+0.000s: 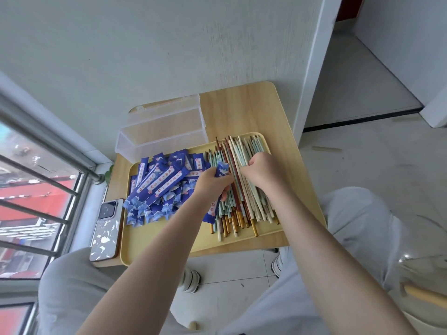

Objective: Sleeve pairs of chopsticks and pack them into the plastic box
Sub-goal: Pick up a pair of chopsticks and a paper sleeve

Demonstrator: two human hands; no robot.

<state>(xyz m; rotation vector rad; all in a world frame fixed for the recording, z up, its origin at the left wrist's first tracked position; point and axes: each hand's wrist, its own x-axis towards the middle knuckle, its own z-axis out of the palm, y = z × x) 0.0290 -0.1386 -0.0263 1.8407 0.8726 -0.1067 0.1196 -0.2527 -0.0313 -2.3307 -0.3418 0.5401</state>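
A yellow tray on a small wooden table holds a heap of blue patterned paper sleeves on its left half and a pile of loose chopsticks, pale green, cream and brown, on its right half. My left hand grips one blue sleeve, which runs under the hand toward the tray's front. My right hand rests on the chopstick pile with its fingers curled round pale chopsticks. A clear plastic box stands behind the tray, lid open, nothing visible inside.
A phone lies on the table's left edge beside the tray. A white wall stands directly behind the table. A window with metal bars is at the left. My knees are under the table's front edge.
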